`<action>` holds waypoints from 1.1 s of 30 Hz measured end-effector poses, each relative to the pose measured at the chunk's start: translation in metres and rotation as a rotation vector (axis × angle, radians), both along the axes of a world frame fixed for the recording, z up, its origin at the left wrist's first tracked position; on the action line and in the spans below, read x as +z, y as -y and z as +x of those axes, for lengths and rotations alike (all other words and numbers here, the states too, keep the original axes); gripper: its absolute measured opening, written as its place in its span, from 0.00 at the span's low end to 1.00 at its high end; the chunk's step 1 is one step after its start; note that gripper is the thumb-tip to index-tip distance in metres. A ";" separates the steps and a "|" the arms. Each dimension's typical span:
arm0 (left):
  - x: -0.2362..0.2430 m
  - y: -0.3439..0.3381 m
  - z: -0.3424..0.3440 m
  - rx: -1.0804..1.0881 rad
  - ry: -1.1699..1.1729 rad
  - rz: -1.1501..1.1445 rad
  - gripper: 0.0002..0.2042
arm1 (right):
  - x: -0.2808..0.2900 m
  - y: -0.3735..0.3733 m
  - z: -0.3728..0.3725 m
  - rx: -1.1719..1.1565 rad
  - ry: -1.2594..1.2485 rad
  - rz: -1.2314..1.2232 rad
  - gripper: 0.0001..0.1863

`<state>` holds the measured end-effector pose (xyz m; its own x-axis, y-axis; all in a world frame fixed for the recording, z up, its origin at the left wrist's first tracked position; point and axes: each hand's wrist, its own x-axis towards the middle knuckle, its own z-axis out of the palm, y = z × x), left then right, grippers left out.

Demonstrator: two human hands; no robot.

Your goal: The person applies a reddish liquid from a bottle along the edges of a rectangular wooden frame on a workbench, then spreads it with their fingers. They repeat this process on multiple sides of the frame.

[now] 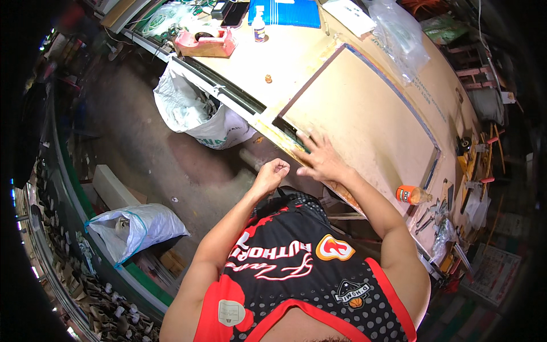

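Observation:
My left hand (272, 175) is in front of my body, just off the table's near edge, its fingers curled together. Whatever it may hold is too small or hidden to make out. To its right, my right hand (323, 158) has its fingers spread over the edge of the worktable (288, 80), with nothing seen in it. Beside those fingers is the near corner of a large tan panel (364, 108), framed by dark and blue strips. A narrow dark gap shows between panel and table edge there.
Farther back are a pink tape dispenser (205, 43), a small white bottle (258, 27) and a blue corrugated sheet (285, 12). An orange-labelled bottle (411, 195) lies at the right near tools. White sacks (182, 105) hang by the table's left edge and rest lower left.

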<state>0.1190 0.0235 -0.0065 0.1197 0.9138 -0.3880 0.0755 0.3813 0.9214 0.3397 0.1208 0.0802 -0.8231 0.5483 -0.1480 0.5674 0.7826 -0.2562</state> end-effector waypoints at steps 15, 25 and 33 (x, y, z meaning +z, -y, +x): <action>0.001 -0.011 -0.006 -0.049 0.008 0.014 0.08 | 0.002 -0.007 -0.015 -0.020 0.026 0.024 0.40; 0.001 -0.015 -0.008 -0.018 0.013 0.053 0.09 | -0.001 -0.012 -0.024 -0.059 0.014 0.092 0.40; -0.004 -0.020 -0.014 -0.034 0.005 0.010 0.09 | 0.000 -0.019 -0.033 0.005 -0.001 0.014 0.39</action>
